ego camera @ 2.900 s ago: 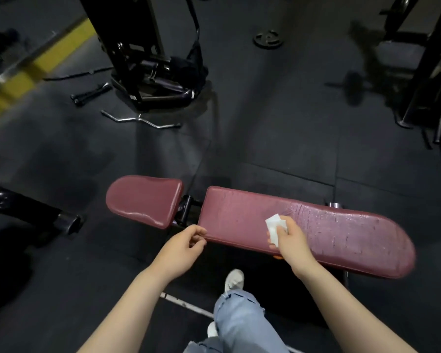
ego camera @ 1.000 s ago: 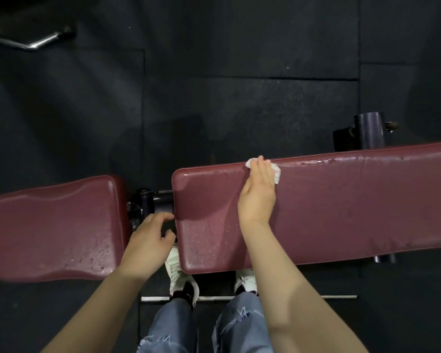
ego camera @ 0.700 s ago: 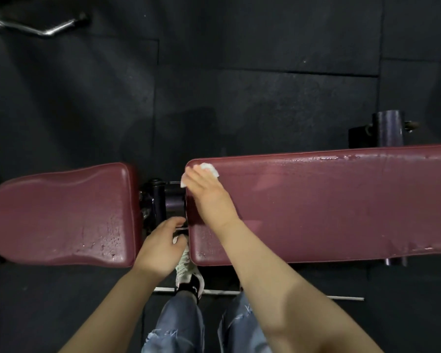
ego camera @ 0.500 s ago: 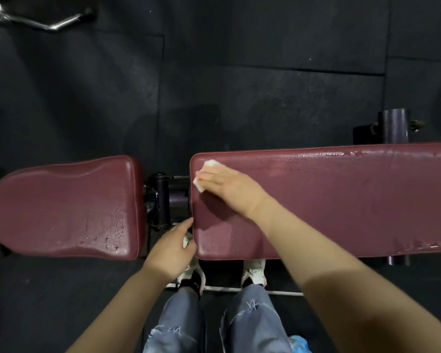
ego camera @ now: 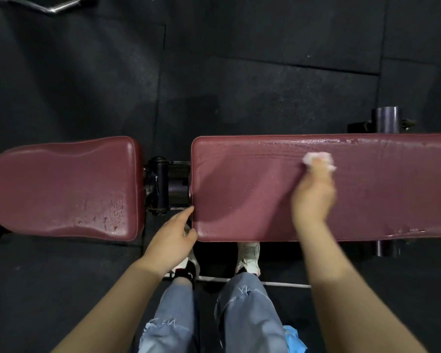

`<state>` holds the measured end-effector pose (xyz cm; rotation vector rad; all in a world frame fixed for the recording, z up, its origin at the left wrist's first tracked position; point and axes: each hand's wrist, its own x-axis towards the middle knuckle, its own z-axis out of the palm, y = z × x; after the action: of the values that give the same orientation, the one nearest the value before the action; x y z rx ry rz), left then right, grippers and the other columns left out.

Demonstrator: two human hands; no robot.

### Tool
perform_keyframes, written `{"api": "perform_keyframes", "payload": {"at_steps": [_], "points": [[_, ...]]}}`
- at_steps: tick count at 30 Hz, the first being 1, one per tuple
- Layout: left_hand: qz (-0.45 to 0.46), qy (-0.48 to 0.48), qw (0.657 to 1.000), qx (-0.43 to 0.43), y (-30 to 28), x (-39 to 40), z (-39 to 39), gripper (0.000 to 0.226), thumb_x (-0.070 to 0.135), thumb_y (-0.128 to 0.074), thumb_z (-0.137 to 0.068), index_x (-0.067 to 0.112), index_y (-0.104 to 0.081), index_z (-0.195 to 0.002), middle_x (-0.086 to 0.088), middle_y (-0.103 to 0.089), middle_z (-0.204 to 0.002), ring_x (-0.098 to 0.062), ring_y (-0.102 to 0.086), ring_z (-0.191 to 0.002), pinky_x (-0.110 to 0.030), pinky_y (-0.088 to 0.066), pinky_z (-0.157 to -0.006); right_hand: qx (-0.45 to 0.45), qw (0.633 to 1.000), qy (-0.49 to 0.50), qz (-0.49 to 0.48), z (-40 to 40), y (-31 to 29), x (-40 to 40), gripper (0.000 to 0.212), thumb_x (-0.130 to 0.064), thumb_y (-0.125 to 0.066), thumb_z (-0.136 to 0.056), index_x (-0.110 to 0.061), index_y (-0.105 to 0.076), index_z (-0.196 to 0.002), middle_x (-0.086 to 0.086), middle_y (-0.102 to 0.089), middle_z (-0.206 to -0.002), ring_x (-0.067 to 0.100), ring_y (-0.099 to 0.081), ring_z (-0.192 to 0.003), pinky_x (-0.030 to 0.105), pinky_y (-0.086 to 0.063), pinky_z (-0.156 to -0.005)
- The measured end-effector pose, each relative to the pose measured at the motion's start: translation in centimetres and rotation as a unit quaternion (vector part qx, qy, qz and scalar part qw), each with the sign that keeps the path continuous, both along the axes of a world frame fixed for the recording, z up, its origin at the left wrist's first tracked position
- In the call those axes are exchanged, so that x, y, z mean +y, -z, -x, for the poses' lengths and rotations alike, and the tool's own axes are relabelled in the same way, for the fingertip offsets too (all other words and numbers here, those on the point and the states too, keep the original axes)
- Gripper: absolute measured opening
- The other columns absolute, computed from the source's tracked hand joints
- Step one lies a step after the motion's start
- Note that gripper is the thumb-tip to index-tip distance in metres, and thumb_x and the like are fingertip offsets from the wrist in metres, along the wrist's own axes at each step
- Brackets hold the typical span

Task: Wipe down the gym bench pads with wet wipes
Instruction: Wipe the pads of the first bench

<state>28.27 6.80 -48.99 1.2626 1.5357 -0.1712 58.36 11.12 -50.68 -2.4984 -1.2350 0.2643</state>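
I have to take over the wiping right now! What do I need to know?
Right hand: presses the white wet wipe on the long back pad, near its far edge.
Left hand: holds no wipe and touches that pad's near left corner.
Done: the long pad shows wet streaks; droplets sit on part of the short seat pad.
Left: finish the long pad toward the right, then probably go over the seat pad.

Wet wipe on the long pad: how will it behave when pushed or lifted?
Probably floppy: the wet wipe sits bunched and crumpled under the right hand fingertips. Likely very light, since fingertips alone drive it. It should glide rather than snag: the long pad looks smooth and shows damp streaks.
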Motion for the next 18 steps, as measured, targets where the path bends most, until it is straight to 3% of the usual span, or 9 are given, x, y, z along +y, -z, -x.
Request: {"api": "perform_keyframes", "payload": {"at_steps": [2, 4, 7, 8, 10, 12, 15, 17, 18], "points": [[0.005, -0.026, 1.000, -0.005, 0.0, -0.4, 0.1, 0.059, 0.031, -0.052, -0.096, 0.038, -0.032, -0.152, 0.013, -0.046, -0.144, 0.002, -0.050, -0.109, -0.020, -0.035, -0.089, 0.076, 0.986, -0.150, -0.005, 7.4, 1.1, 1.8, 0.026, -0.009, -0.028, -0.098, -0.015, -0.051, -0.109, 0.004, -0.052, -0.107, 0.014, -0.049, -0.096, 0.027, -0.036, -0.098], [0.018, -0.047, 0.999, -0.010, 0.2, -0.8, 0.3, 0.059, 0.030, -0.051, -0.095, 0.037, -0.034, -0.151, 0.012, -0.046, -0.147, -0.005, -0.048, -0.126, -0.024, -0.036, -0.097, 0.146, 0.942, -0.293, 0.078, 13.6, 1.8, 2.2, 0.036, -0.006, -0.029, -0.098, -0.009, -0.050, -0.127, 0.011, -0.050, -0.133, 0.021, -0.045, -0.124, 0.033, -0.033, -0.111], [0.034, -0.021, 0.999, -0.015, 0.5, -1.4, 0.8, 0.062, 0.024, -0.053, -0.095, 0.036, -0.031, -0.152, 0.011, -0.043, -0.150, -0.005, -0.046, -0.130, -0.021, -0.035, -0.099, 0.131, 0.752, -0.634, 0.119, 14.2, 2.0, 1.5, 0.032, -0.006, -0.052, -0.094, -0.007, -0.061, -0.124, 0.009, -0.051, -0.140, 0.023, -0.037, -0.137, 0.032, -0.016, -0.121], [0.035, -0.017, 0.999, -0.021, 0.6, -1.6, 0.9, 0.063, 0.023, -0.054, -0.095, 0.039, -0.031, -0.152, 0.012, -0.044, -0.149, -0.003, -0.047, -0.127, -0.019, -0.035, -0.096, 0.121, 0.730, -0.663, 0.109, 12.4, 2.0, 1.3, 0.031, -0.013, -0.052, -0.096, -0.012, -0.062, -0.126, 0.003, -0.051, -0.142, 0.016, -0.037, -0.138, 0.023, -0.010, -0.120], [0.036, -0.026, 0.999, -0.030, 0.7, -1.7, 0.9, 0.063, 0.025, -0.053, -0.095, 0.048, -0.031, -0.149, 0.018, -0.045, -0.143, 0.001, -0.047, -0.122, -0.017, -0.035, -0.091, 0.161, 0.801, -0.571, 0.080, 6.7, 1.0, 0.8, 0.033, -0.036, -0.047, -0.098, -0.029, -0.063, -0.126, -0.018, -0.051, -0.140, -0.009, -0.040, -0.130, 0.007, -0.018, -0.112], [0.035, -0.046, 0.998, -0.030, 0.6, -2.1, 0.7, 0.062, 0.027, -0.052, -0.094, 0.053, -0.031, -0.147, 0.022, -0.045, -0.138, 0.004, -0.047, -0.118, -0.018, -0.034, -0.089, 0.096, 0.898, -0.418, 0.098, -0.4, -0.4, -0.6, 0.036, -0.048, -0.040, -0.097, -0.038, -0.062, -0.124, -0.029, -0.054, -0.128, -0.021, -0.042, -0.116, -0.005, -0.026, -0.094], [0.030, -0.064, 0.997, -0.026, 0.4, -2.9, 0.0, 0.066, 0.029, -0.052, -0.092, 0.057, -0.027, -0.145, 0.024, -0.045, -0.136, 0.008, -0.047, -0.113, -0.019, -0.035, -0.090, -0.003, 0.985, -0.121, 0.124, -10.4, -3.0, -4.8, 0.031, -0.030, -0.040, -0.099, -0.024, -0.062, -0.119, -0.009, -0.061, -0.119, 0.010, -0.055, -0.112, 0.001, -0.034, -0.080], [0.032, -0.081, 0.996, -0.033, 0.3, -3.4, -0.5, 0.068, 0.030, -0.051, -0.090, 0.060, -0.024, -0.144, 0.024, -0.043, -0.141, 0.003, -0.047, -0.120, -0.024, -0.037, -0.096, -0.008, 0.993, 0.031, 0.114, -13.1, -3.9, -7.3, 0.031, -0.016, -0.041, -0.100, -0.015, -0.063, -0.121, 0.012, -0.064, -0.122, 0.033, -0.057, -0.115, 0.025, -0.042, -0.086], [0.030, -0.094, 0.994, -0.039, 0.2, -3.5, -0.8, 0.068, 0.032, -0.051, -0.088, 0.063, -0.025, -0.142, 0.024, -0.043, -0.143, 0.000, -0.047, -0.124, -0.027, -0.037, -0.100, -0.022, 0.992, 0.049, 0.113, -12.4, -3.8, -7.8, 0.031, -0.016, -0.041, -0.100, -0.015, -0.063, -0.122, 0.016, -0.065, -0.120, 0.036, -0.059, -0.111, 0.031, -0.042, -0.085]]}}
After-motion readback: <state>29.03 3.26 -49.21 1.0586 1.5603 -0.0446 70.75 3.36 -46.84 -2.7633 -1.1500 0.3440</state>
